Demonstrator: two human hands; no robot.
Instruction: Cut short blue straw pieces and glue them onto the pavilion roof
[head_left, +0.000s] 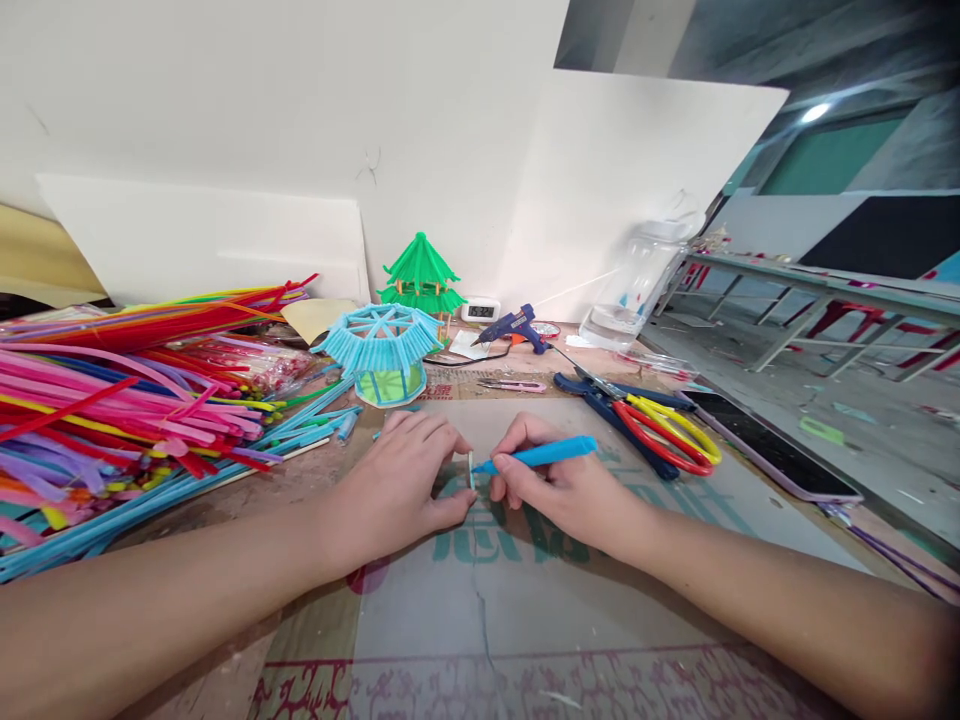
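My right hand (555,480) is closed around a blue marker pen (551,452), its tip pointing left. That tip meets a short thin stick (471,470), partly pale and partly blue, which stands across the gap between the fingers and thumb of my left hand (412,470). The left fingertips pinch the stick near its two ends. Both hands rest over a translucent sheet (480,620) with green and red print. Just beyond the left hand is a light blue pipe-cleaner roof model (382,350) on a green-sided base.
Bundles of coloured pipe cleaners (135,420) fill the left side. Behind stand a green pagoda model (421,275), a small digital clock (481,310) and a glue gun (517,328). To the right lie scissors (667,435), pliers (615,420), a phone (772,445) and a clear bottle (630,285).
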